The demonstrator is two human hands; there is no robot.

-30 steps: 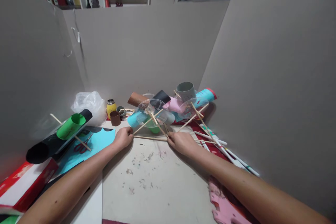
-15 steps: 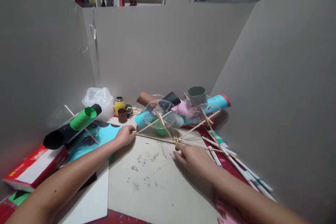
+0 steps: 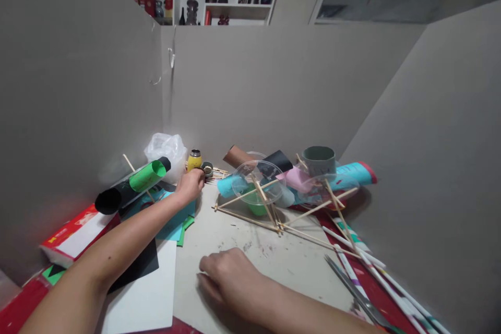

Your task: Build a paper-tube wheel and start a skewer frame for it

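My left hand reaches to the back left of the table, fingers curled shut; what it grips is hidden. It is beside a small round tin and a yellow bottle. My right hand rests on the stained white table top near the front, fingers curled under, nothing showing in them. Between and beyond the hands lies a frame of thin wooden sticks, untouched. A clear plastic bowl sits on its upper sticks.
Paper rolls pile behind the frame, with a grey cup and a cyan roll. Green and black rolls lie left, near a plastic bag and a red box. Scissors lie right. Grey panels wall the table.
Both hands let go of the stick frame. My left hand moved back left toward the tin and bottle. My right hand drew back toward me. The view shifted left.
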